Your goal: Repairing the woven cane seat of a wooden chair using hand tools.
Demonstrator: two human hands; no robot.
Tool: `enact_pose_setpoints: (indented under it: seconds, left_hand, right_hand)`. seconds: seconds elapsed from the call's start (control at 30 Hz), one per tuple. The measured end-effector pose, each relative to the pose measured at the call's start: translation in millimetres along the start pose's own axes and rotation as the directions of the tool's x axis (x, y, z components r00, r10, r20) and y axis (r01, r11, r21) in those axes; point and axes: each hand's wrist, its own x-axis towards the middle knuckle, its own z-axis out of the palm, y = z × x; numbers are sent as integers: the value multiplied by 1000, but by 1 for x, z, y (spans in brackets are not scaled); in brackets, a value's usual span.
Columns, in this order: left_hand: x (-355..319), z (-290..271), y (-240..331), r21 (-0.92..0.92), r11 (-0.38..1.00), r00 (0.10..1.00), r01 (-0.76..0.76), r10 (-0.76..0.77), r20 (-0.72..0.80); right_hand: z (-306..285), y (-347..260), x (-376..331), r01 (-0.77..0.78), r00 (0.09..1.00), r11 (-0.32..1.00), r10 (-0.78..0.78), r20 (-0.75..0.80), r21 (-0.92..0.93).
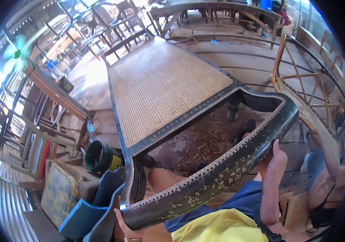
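A long black wooden daybed frame (225, 171) stretches away from me, its curved end rail painted with pale flowers and lined with small holes. Woven cane (168, 84) fills its long seat, while the near section beside the rail is an open gap. My left hand (129, 228) grips the rail's lower left corner, thumb up along the side and most fingers hidden underneath. Farther right, my right hand (274, 161) holds the same rail from below, its thumb raised against the edge and its fingers partly behind the wood.
At right, another person's arm (328, 155) reaches toward a brown cane chair (297, 97). On the left are a dark green bucket (98, 155), blue foam pieces (79, 218), a floral cushion (59, 193) and a plastic bottle (90, 130). Cane scraps litter the floor (209, 139). A wooden table (217, 5) stands behind.
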Motion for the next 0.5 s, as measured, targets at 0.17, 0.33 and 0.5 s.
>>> enact_pose_setpoints:
  seconds: [0.17, 0.33, 0.5]
  left_hand:
    - [-10, -4, 2, 86, 996, 999, -4, 7, -31]
    - [-13, 7, 4, -58, 997, 994, 45, -51, -96]
    - [2, -3, -8, -45, 996, 995, 76, -78, -58]
  right_hand:
    - [-29, 10, 6, -59, 996, 997, 56, 63, 50]
    - [-43, 18, 16, -130, 988, 973, 112, 102, 189]
    - [-20, 29, 18, -71, 997, 978, 62, 54, 195]
